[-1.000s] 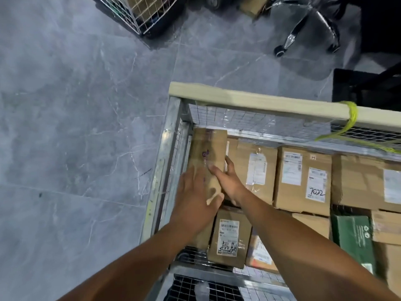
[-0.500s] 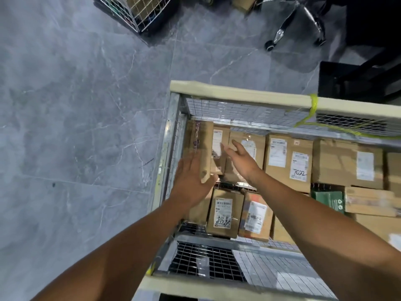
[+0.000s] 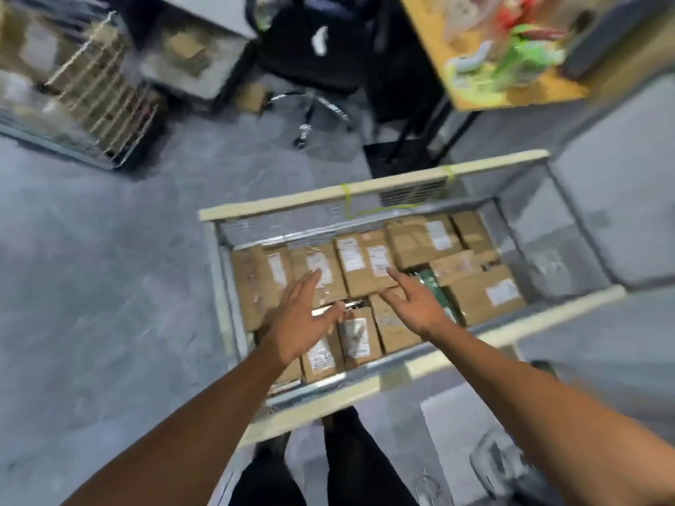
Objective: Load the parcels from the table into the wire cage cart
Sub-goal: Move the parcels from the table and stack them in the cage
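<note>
Many brown, white-labelled parcels (image 3: 367, 266) fill the wire cage cart (image 3: 277, 205); left hand (image 3: 297, 325) and right hand (image 3: 416, 304) hover empty, fingers straight.

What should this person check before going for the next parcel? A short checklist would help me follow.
1. Left hand free: ok, fingers straight, holding nothing.
2. Right hand free: ok, open too.
3. Parcels settled in the wire cage cart: ok, lying in rows.
4. Room above them: ok, the cart's walls rise higher.
5. Parcels waiting on the table: cannot tell, too blurred.
</note>
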`<state>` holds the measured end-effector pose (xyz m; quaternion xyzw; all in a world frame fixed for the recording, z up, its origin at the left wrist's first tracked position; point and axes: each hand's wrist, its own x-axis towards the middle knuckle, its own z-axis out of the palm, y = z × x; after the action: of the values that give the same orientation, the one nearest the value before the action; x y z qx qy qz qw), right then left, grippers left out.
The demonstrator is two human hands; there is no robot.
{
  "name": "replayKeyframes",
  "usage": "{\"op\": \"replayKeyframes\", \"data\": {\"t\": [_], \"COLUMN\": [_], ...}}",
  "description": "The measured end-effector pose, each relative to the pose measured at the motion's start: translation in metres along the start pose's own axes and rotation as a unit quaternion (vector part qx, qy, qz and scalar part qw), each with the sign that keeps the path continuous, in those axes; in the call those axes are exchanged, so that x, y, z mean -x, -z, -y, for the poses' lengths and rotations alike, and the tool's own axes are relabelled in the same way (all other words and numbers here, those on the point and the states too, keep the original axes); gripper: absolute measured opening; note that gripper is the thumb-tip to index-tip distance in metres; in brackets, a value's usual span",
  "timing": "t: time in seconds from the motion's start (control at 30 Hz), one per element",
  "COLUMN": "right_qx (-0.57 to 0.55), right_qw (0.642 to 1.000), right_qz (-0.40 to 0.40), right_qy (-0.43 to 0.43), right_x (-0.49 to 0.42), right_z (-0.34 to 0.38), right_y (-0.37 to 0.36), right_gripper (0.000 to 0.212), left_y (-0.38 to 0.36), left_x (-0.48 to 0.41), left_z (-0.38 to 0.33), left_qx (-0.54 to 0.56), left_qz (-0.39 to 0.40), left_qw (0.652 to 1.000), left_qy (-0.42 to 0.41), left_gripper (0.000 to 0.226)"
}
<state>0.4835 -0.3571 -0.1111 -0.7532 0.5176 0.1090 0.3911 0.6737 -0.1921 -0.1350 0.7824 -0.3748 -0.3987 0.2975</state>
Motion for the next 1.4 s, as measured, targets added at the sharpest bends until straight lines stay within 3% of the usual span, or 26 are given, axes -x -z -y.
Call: {"op": "replayKeyframes", "data": {"t": [0.17, 0.37, 0.5, 0.57, 0.63, 0.7, 0.83, 1.07, 1.3, 1.4], "right_qx": [0.054, -0.037, -0.101, -0.126, -0.155, -0.172, -0.193, -0.255, -0.293, -0.298], "right_qw": [0.986, 0.94, 0.868, 0.823, 0.778, 0.728, 0.655, 0.613, 0.567, 0.542], "right_qz": [-0.154, -0.312, -0.423, -0.469, -0.503, -0.536, -0.57, -0.583, -0.575, -0.58], "right_qy": [-0.034, -0.135, -0.238, -0.293, -0.343, -0.391, -0.457, -0.469, -0.512, -0.531], "right_x": [0.119, 0.273, 0.386, 0.448, 0.513, 0.576, 0.683, 0.779, 0.844, 0.87], "right_z": [-0.022, -0.076, -0.125, -0.149, -0.171, -0.19, -0.212, -0.215, -0.227, -0.235], "right_y": [0.04, 0.049, 0.033, 0.015, -0.008, -0.036, -0.098, -0.175, -0.2, -0.214], "right_gripper": [0.09, 0.094, 0.096, 0.094, 0.084, 0.074, 0.078, 0.072, 0.071, 0.073], "left_y": [-0.002, -0.043, -0.104, -0.146, -0.185, -0.215, -0.268, -0.296, -0.347, -0.366], "left_x": [0.039, 0.09, 0.152, 0.189, 0.238, 0.294, 0.397, 0.519, 0.604, 0.629], "left_z": [-0.064, -0.168, -0.23, -0.25, -0.266, -0.282, -0.296, -0.29, -0.296, -0.292], "left_qx": [-0.076, -0.175, -0.208, -0.226, -0.227, -0.222, -0.249, -0.337, -0.369, -0.383], "left_qz": [0.086, 0.156, 0.239, 0.269, 0.313, 0.363, 0.398, 0.411, 0.403, 0.406], "left_qw": [0.986, 0.928, 0.861, 0.819, 0.78, 0.743, 0.656, 0.483, 0.442, 0.408], "left_qy": [-0.119, -0.291, -0.399, -0.454, -0.492, -0.516, -0.591, -0.696, -0.712, -0.723], "left_gripper": [0.09, 0.096, 0.093, 0.109, 0.114, 0.103, 0.112, 0.093, 0.081, 0.083]}}
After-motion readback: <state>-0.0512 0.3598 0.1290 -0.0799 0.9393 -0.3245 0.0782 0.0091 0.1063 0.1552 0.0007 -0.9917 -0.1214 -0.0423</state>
